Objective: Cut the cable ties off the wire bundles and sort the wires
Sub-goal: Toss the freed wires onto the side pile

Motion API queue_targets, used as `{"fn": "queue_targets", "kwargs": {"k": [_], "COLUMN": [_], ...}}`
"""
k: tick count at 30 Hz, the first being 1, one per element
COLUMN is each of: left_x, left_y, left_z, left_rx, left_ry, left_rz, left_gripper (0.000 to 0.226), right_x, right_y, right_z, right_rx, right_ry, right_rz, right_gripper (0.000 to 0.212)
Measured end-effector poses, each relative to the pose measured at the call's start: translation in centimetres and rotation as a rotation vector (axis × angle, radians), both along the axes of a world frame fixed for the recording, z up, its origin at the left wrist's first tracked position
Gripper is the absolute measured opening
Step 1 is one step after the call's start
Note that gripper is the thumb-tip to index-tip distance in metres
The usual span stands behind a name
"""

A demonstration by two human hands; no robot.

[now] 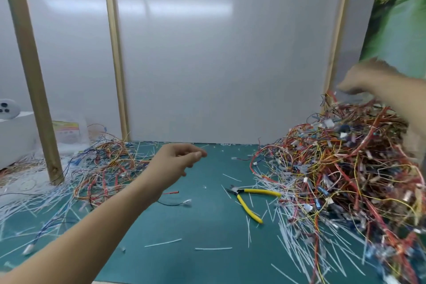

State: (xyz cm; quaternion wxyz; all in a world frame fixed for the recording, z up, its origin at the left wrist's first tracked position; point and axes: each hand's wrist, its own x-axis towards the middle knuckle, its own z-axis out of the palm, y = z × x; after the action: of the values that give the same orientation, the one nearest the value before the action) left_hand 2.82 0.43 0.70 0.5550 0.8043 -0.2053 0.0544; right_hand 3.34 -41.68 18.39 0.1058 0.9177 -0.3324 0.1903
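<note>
Wires (345, 180) lie in a big tangled heap on the right of the green surface (196, 226), a smaller heap (103, 163) lies on the left, and yellow cutters (251, 198) sit between. Our left hand (177, 159) hangs loose and curled with nothing in it; our right hand (364, 80) is over the big heap, too blurry to tell if it grips anything. We think wires are light, bendy and snaggy, so pinch one bundle near its tie.
</note>
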Motion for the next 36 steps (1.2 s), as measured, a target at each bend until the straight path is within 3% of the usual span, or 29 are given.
{"fn": "queue_targets", "kwargs": {"k": [2, 6, 9, 13, 16, 18, 21, 26, 28, 31, 33, 36], "left_x": [0.3, 0.9, 1.7, 4.4, 6.0, 6.6, 7.3, 6.9, 5.6, 2.8, 0.9, -1.1], "left_y": [1.3, 3.3, 5.1, 10.1, 13.6, 14.3, 14.0, 9.4, 5.7, 0.3, -2.5, -4.7], "left_z": [-1.3, -4.0, -6.1, -7.6, -7.6, -7.5, -6.9, -5.1, -4.2, -4.3, -5.5, -7.9], "left_rx": [0.027, 0.153, 0.478, 1.026, 1.265, 1.229, 1.139, 0.799, 0.629, 0.477, 0.539, 0.626], "left_ry": [0.018, 0.025, -0.100, -0.332, -0.121, 0.006, 0.025, -0.339, -0.439, -0.500, -0.549, -0.616], "left_rz": [0.009, 0.041, 0.134, 0.522, 0.631, 0.549, 0.518, 0.603, 0.534, 0.321, 0.129, -0.118], "left_gripper": [0.019, 0.018, 0.013, 0.023, 0.018, 0.010, 0.010, 0.012, 0.011, 0.012, 0.020, 0.027], "right_x": [0.8, 1.3, 0.8, 0.8, 1.2, 1.5, 1.9, 2.8, 3.2, 3.1, 2.6, 2.2], "right_y": [2.4, 10.8, 17.9, 24.4, 26.5, 26.9, 26.6, 25.6, 25.8, 26.2, 25.5, 24.2], "right_z": [-2.7, -10.8, -17.2, -22.7, -24.8, -25.6, -26.4, -27.1, -26.7, -25.7, -25.4, -25.2], "right_rx": [0.010, 0.011, -0.029, 0.229, 0.299, 0.380, 0.451, 0.635, 0.933, 1.637, 1.982, 2.121], "right_ry": [0.010, 0.061, 0.087, 0.214, 0.245, 0.244, 0.224, 0.087, -0.053, -0.154, -0.015, 0.207], "right_rz": [0.092, 0.496, 0.756, 0.940, 0.969, 0.961, 0.944, 0.937, 0.946, 0.845, 0.785, 0.719], "right_gripper": [0.050, 0.048, 0.044, 0.036, 0.031, 0.028, 0.025, 0.022, 0.025, 0.039, 0.051, 0.047]}}
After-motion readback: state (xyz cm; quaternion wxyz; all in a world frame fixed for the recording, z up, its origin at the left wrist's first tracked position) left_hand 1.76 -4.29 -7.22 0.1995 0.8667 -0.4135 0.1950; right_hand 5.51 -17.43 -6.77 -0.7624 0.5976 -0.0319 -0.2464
